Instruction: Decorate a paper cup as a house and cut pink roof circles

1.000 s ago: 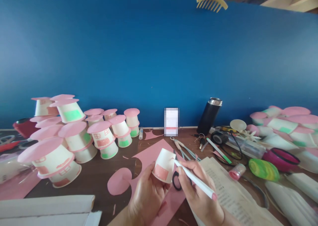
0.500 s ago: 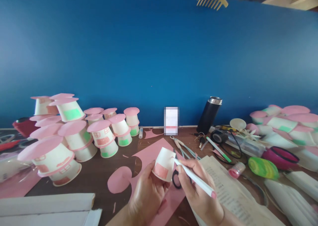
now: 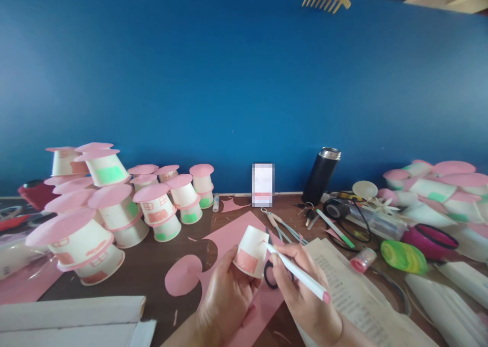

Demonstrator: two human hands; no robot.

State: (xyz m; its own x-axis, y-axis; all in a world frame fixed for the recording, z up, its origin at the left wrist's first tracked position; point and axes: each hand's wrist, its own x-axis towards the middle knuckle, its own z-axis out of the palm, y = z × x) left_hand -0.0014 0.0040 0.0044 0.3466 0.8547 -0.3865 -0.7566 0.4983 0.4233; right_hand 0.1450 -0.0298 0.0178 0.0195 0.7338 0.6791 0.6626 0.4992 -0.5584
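In the head view, my left hand (image 3: 227,296) is closed around a small white paper cup (image 3: 252,243), held upside down and tilted, with a pink-red coloured patch near its rim. My right hand (image 3: 305,286) grips a white felt-tip pen (image 3: 299,273) with a pink end. The pen's tip touches or nearly touches the right side of the cup, by a small reddish mark. Under both hands lies a cut pink paper sheet (image 3: 224,235). Behind the right fingers, scissors (image 3: 270,275) with dark handles are partly hidden. A pink paper disc (image 3: 183,276) lies left of my left hand.
Stacked paper cups (image 3: 154,204) with pink disc tops stand at left; more cups (image 3: 434,189) are heaped at right. A black bottle (image 3: 322,174), a compass (image 3: 280,226), a green-and-white pen (image 3: 335,228) and a printed sheet (image 3: 343,281) lie or stand to the right.
Both hands, the cup and the pen stay almost where they were. The whole view has shifted very slightly.
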